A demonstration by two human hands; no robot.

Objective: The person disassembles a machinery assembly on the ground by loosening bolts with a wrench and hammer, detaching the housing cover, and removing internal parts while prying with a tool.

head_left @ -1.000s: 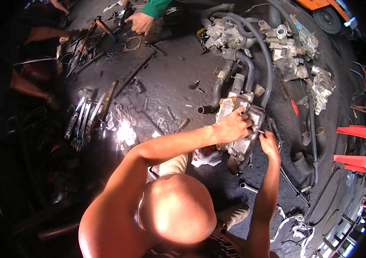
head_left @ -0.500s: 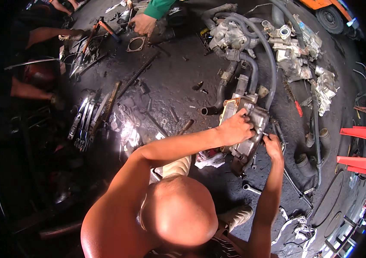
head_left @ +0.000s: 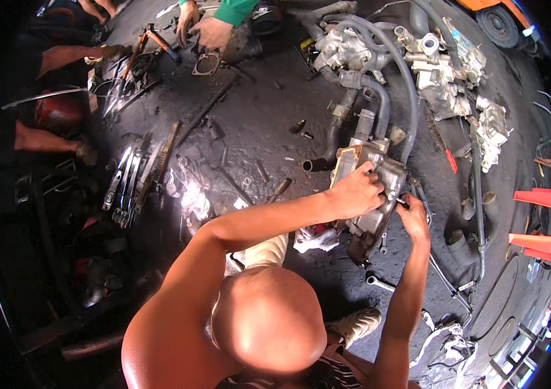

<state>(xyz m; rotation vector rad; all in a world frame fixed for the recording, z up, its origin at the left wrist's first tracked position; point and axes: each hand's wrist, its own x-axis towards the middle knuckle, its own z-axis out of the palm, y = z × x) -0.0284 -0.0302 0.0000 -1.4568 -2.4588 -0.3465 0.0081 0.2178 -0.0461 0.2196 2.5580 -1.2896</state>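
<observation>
A grey metal engine housing (head_left: 374, 222) with hoses at its far end lies tilted on the dark floor ahead of me. My left hand (head_left: 356, 191) is closed over its upper face, fingers curled against the metal. At the housing's right edge, my right hand (head_left: 413, 219) is closed in a pinch; a small dark piece shows at the fingertips, too small to name. Near the housing's close end lie a small wrench (head_left: 383, 244) and a larger combination wrench (head_left: 379, 283). A whitish rag (head_left: 315, 238) sits beside its left side.
Grey hoses (head_left: 411, 84) and more metal castings (head_left: 440, 87) spread out at the far right. A co-worker's hands (head_left: 213, 34) in green sleeves are at a flat gasket (head_left: 206, 63). Several wrenches (head_left: 134, 172) lie at left. Red plastic chairs (head_left: 541, 245) stand at the right.
My right hand has shifted slightly up along the housing edge, its fingers rearranged. My left hand stays put. The co-worker's second hand has come in by the gasket, which has moved slightly.
</observation>
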